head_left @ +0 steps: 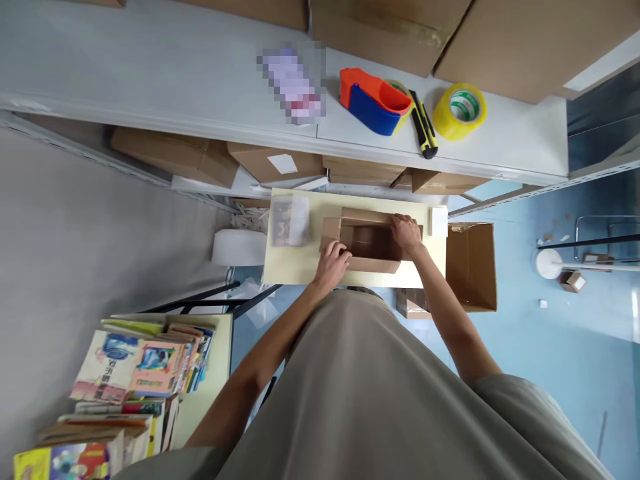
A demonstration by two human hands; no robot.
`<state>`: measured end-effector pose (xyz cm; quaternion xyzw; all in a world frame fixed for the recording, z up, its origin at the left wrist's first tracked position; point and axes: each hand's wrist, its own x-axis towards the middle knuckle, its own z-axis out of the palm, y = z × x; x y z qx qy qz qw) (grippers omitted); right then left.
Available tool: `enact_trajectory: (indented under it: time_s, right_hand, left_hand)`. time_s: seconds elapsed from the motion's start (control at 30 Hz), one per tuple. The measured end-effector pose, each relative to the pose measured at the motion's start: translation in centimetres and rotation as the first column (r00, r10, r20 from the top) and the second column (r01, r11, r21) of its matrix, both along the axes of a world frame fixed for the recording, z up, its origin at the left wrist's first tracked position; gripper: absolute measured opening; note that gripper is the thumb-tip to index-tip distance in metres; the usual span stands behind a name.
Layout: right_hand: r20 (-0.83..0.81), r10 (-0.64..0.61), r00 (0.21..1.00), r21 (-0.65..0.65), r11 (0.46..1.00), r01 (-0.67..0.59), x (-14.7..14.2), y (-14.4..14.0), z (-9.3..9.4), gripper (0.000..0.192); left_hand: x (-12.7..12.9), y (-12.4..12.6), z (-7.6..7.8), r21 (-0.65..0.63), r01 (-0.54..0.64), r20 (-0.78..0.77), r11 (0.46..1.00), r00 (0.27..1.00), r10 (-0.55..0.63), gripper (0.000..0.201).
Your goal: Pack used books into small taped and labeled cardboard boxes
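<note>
An open cardboard box point(373, 265) with its flaps folded outward lies on a pale yellow table point(285, 267) in front of me. Its inside looks brown and bare. My left hand point(331, 265) grips the near left corner, fingers curled over the edge. At the far right corner, my right hand point(406, 233) is closed over the rim, its fingertips partly hidden. Left of the box on the table is a clear-wrapped flat item point(291, 221), too blurred to identify. A small white block point(439, 221) sits at the table's right edge.
Above, a grey shelf point(175, 73) holds a tape dispenser point(373, 103), a utility knife point(423, 127), a yellow tape roll point(459, 112) and a pixelated item point(293, 83). A large open carton point(473, 267) stands right of the table. Stacked books point(155, 367) are at lower left.
</note>
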<state>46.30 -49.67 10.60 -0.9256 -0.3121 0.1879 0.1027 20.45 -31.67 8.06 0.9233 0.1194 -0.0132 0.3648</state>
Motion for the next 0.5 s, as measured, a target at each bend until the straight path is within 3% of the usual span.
enact_trajectory:
  time_s: [0.07,0.13,0.23,0.3,0.4,0.43,0.5]
  right_hand:
    - [0.058,-0.03,0.998,0.056,0.998,0.027,-1.4,0.6,1.2,0.049]
    - [0.1,-0.058,0.993,0.145,0.988,0.043,-3.7,1.9,2.7,0.052]
    - [0.064,-0.039,0.997,0.317,0.948,0.017,-8.8,5.5,4.9,0.047]
    - [-0.041,0.014,0.999,0.419,0.908,0.004,-12.9,9.2,5.4,0.045]
    - [-0.26,0.107,0.96,0.443,0.896,0.02,-18.3,16.3,3.6,0.053]
    - [-0.331,0.102,0.938,0.406,0.913,0.044,-19.6,18.8,2.4,0.059]
    - [-0.434,0.007,0.901,0.281,0.951,0.128,-21.1,23.6,-0.6,0.077]
  left_hand:
    - [-0.7,1.2,0.7,-0.063,0.022,0.033,0.998,0.999,-0.02,0.032]
    - [-1.8,3.5,1.2,-0.114,-0.033,0.088,0.993,0.995,0.043,0.033]
    - [-3.4,8.7,0.3,-0.143,-0.27,0.105,0.952,0.953,0.286,0.035]
    - [-3.9,12.8,-1.5,-0.159,-0.447,0.026,0.881,0.89,0.456,0.039]
    - [-3.9,18.0,-5.0,-0.178,-0.616,-0.136,0.767,0.788,0.601,0.047]
    - [-3.8,19.2,-6.1,-0.192,-0.627,-0.165,0.755,0.779,0.605,0.049]
    - [-3.6,20.9,-7.9,-0.238,-0.581,-0.175,0.779,0.814,0.554,0.048]
